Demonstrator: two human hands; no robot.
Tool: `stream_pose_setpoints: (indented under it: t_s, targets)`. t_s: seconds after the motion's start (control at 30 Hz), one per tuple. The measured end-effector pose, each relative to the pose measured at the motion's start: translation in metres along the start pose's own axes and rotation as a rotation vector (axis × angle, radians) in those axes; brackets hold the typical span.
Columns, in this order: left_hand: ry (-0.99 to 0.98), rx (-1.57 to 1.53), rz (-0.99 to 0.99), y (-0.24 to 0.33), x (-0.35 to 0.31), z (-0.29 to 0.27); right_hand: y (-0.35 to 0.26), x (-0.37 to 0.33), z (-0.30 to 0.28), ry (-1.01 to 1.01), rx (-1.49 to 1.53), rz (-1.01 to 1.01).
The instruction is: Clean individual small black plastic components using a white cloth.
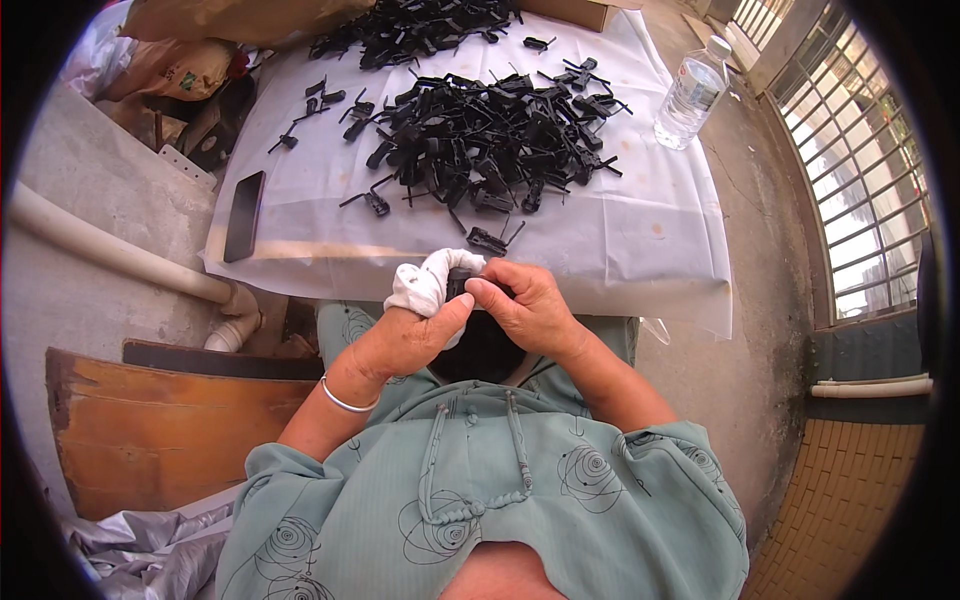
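Note:
My left hand (418, 332) is closed, with a white cloth (416, 288) wrapped about its fingers. It grips a small black plastic part (459, 287) just off the table's near edge, above my lap. Fingers of my right hand (528, 305) pinch the same part from the other side; its exact shape is mostly hidden between the hands. Beyond them, a single black clip-like part (487, 240) with a thin arm lies near the table edge. Farther back a large heap of similar black parts (490, 140) covers the middle of the table.
A white sheet covers the table (320, 225). A second black heap (415, 30) lies at the far end. There is a dark phone (244, 216) at the left edge and a clear water bottle (688, 98) at the right. A wooden board (180, 430) leans low left, below a pipe (110, 245).

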State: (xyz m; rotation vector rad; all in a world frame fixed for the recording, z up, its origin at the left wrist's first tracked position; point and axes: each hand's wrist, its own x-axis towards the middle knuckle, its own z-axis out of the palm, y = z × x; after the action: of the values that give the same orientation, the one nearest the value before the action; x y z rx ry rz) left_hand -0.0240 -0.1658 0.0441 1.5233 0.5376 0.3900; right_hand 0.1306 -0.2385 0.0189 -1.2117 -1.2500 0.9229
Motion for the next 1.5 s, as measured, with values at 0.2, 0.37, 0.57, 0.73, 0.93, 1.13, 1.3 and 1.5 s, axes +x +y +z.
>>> stream_pose_setpoints:
  t_s: [0.2, 0.37, 0.57, 0.73, 0.93, 1.13, 1.3, 1.5]
  targets:
    - [0.055, 0.276, 0.238, -0.006, 0.0, 0.003, -0.005, -0.002, 0.001, -0.007, -0.04, -0.041]
    - [0.126, 0.399, 0.237, -0.008, 0.0, 0.003, -0.009, -0.003, 0.0, -0.046, -0.036, 0.031]
    - [0.148, 0.282, 0.18, 0.001, 0.0, 0.008, -0.003, -0.003, 0.0, -0.138, -0.155, -0.097]
    - [0.188, 0.546, 0.268, -0.003, -0.005, 0.014, 0.008, -0.005, 0.013, -0.035, -0.214, -0.17]
    - [0.143, 0.782, 0.309, -0.006, -0.007, 0.009, 0.009, -0.001, -0.007, -0.182, -0.242, -0.088]
    - [0.335, 1.008, 0.368, 0.008, 0.001, -0.003, 0.019, 0.019, -0.056, 0.082, -0.994, -0.082]
    - [0.081, 0.933, 0.182, -0.005, 0.006, -0.004, 0.024, 0.02, -0.054, -0.082, -1.066, -0.158]
    - [0.202, 1.174, 0.502, -0.003, 0.003, -0.006, 0.018, 0.005, -0.04, -0.043, -1.057, -0.32]
